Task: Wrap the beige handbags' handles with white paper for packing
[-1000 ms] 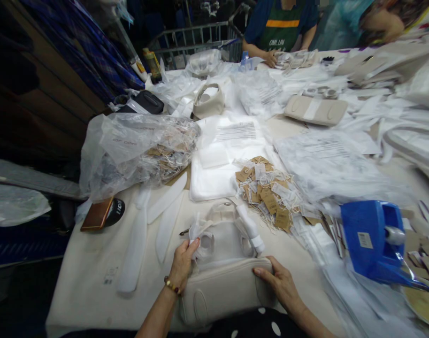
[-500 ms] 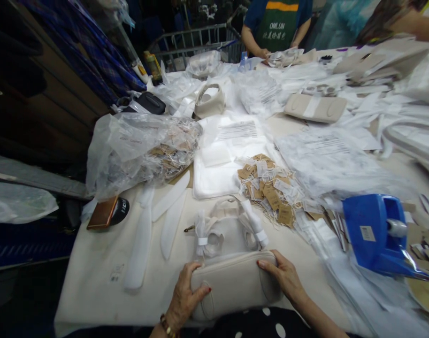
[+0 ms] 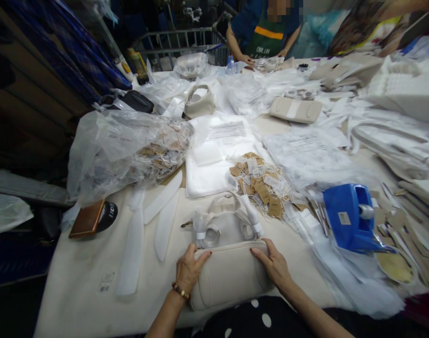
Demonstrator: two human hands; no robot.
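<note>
A beige handbag lies at the table's near edge, close to my body. My left hand grips its upper left corner, thumb on the front panel and fingers behind. At the upper right corner my right hand holds it the same way, thumb across the top edge. Behind the bag lies its strap, rolled up and bound with white wrapping. A small metal clasp sticks out on the left of it. The fingers behind the bag are partly hidden.
Several brown hang tags are heaped beyond the bag. A blue tape dispenser stands on the right. White foam strips and a brown wallet-like item lie left. A plastic bag sits behind them. A co-worker stands across the table.
My left hand has slid up to the bag's top corner, its thumb moving from the front panel toward the upper edge. The view has turned a little to the right.
</note>
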